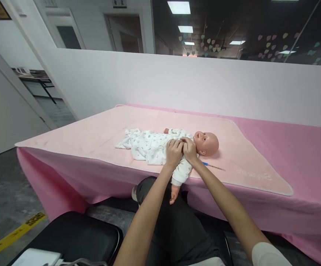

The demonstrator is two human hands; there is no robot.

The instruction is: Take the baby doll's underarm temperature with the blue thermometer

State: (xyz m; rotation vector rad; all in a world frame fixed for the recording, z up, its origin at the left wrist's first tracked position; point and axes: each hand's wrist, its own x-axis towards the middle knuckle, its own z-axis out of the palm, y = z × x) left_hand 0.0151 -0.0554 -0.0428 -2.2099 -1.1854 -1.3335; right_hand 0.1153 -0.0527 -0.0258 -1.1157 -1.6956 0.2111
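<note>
My left fingers and right fingers curl narrowly over the white patterned cloth garment enclosing a bald plastic baby doll, lying head-right near the pink-draped desk's near edge; I cannot tell their grip.

No text can be read with certainty. The pale pink, light-edged fabric mat bears a line of faint whitish lettering near the front edge of its right part; it looks upside down from this side and is too pale to spell out. On the floor, left of and below the mat, a flat yellow strip of tape carries black printed marks, densest at its end nearest the mat, all illegible. Well above and behind the mat, a small grey-and-white rectangular plate over a doorway shows marks too small to decipher.
</note>
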